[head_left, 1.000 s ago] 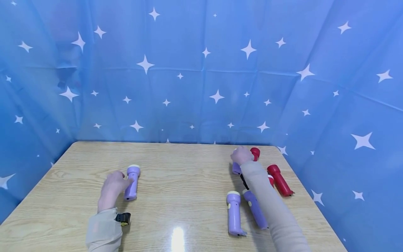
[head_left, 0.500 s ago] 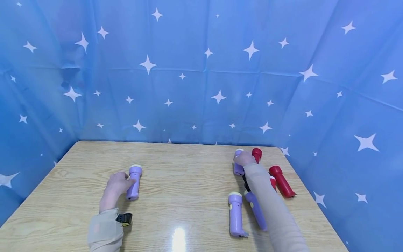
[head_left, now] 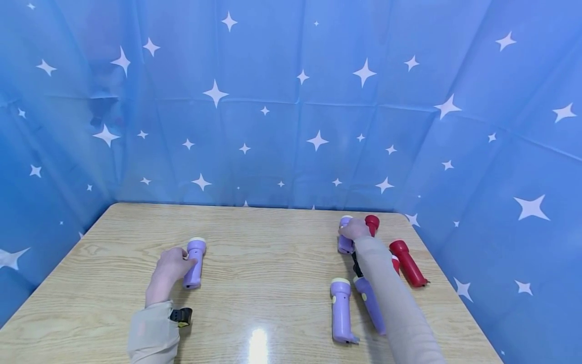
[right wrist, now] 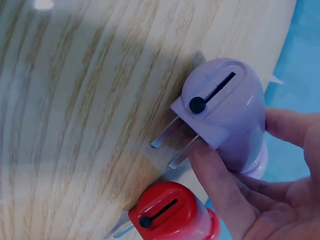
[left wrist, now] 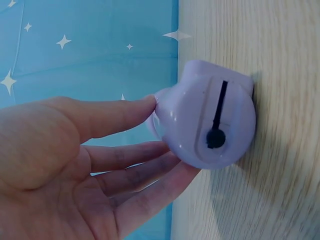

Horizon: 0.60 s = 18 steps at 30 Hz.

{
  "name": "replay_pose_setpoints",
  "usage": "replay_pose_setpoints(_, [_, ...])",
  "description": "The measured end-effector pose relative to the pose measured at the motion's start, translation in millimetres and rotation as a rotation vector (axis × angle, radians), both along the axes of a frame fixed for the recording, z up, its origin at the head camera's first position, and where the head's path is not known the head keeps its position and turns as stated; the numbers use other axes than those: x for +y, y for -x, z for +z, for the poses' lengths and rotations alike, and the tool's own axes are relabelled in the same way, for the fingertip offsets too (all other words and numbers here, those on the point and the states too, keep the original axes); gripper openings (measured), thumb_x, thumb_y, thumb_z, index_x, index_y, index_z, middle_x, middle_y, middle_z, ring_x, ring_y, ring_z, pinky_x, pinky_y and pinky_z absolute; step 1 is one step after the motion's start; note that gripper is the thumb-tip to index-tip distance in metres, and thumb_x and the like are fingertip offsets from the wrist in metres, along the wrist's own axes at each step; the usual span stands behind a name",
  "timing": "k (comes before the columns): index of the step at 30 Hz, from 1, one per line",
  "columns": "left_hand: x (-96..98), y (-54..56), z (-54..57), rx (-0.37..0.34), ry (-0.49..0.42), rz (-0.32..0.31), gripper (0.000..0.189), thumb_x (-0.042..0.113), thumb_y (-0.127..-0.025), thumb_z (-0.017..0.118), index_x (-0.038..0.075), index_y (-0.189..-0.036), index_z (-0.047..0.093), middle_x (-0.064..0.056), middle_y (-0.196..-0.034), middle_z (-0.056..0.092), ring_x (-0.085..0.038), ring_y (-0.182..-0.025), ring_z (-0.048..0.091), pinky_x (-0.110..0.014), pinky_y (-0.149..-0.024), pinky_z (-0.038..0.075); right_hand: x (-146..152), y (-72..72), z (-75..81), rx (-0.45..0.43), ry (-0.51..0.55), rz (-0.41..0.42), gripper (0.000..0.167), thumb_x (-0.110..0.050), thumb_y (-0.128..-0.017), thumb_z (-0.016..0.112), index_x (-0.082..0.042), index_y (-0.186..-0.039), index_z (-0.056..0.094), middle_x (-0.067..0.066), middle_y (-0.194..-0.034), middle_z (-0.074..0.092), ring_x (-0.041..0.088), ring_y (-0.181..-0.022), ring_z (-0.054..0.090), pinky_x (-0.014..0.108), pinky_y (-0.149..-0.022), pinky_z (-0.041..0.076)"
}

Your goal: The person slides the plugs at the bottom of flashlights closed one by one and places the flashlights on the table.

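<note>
On the left of the table, my left hand (head_left: pixel 172 264) holds a purple flashlight (head_left: pixel 194 270) between thumb and fingers; the flashlight lies with its pale-rimmed head away from me. The left wrist view shows its rear end (left wrist: pixel 205 120) with a black slider in a slot. At the back right, my right hand (head_left: pixel 356 229) grips another purple flashlight (head_left: pixel 345 246), partly hidden by the hand. In the right wrist view this flashlight (right wrist: pixel 240 110) has two metal plug prongs out at its end. Close beside it lies a red flashlight (head_left: pixel 373 222), seen there too with a prong showing.
Nearer me on the right lie two purple flashlights, one upright to view (head_left: pixel 341 313), one slanted (head_left: pixel 370 303) and partly under the right sleeve (head_left: pixel 395 298). A red flashlight (head_left: pixel 409 265) lies near the right edge; another red piece (head_left: pixel 395 263) is mostly hidden. A blue star-patterned curtain (head_left: pixel 273 126) stands behind.
The head view has shifted slightly. My right hand has drawn back a little to the right on its purple flashlight, so the flashlight's head now shows. My left hand keeps its hold.
</note>
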<state>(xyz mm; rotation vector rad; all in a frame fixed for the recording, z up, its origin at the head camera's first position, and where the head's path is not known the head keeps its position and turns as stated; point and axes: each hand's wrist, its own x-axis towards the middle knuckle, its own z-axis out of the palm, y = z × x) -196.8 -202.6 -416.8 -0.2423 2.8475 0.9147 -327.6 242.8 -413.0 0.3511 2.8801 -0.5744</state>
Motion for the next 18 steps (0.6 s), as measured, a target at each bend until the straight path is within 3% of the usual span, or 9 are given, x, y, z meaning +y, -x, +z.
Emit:
replay_pose_setpoints(6, [1.4,0.0,0.6,0.012,0.004,0.002,0.045,0.019,-0.092,0.055,-0.019,-0.117,0.051,-0.034,-0.109,0.06,-0.032,-0.086,0.059,-0.042,-0.073,0.05,-0.7,-0.1,4.4,0.019,0.041,-0.005,0.044,-0.027,-0.088,0.058,0.007,-0.115,0.057,0.025,-0.109,0.062,0.029,-0.087,0.06,0.028,-0.06,0.051])
replay_pose_setpoints(12, [1.7,0.9,1.6,0.0,0.023,-0.003,0.045,0.019,-0.093,0.054,-0.019,-0.118,0.05,-0.032,-0.106,0.06,-0.031,-0.084,0.057,-0.041,-0.072,0.049,-8.0,-1.6,14.9,0.081,0.0,0.035,0.04,-0.029,-0.086,0.059,0.006,-0.105,0.059,0.021,-0.096,0.064,0.024,-0.073,0.058,0.025,-0.053,0.045])
replay_pose_setpoints(18, [2.3,1.6,1.3,0.007,0.035,-0.018,0.043,0.018,-0.092,0.056,-0.018,-0.116,0.052,-0.029,-0.102,0.062,-0.029,-0.082,0.057,-0.039,-0.07,0.049,-18.2,-2.1,24.0,0.126,-0.011,0.049,0.043,-0.027,-0.084,0.063,0.009,-0.107,0.058,0.024,-0.099,0.064,0.025,-0.073,0.062,0.026,-0.052,0.051])
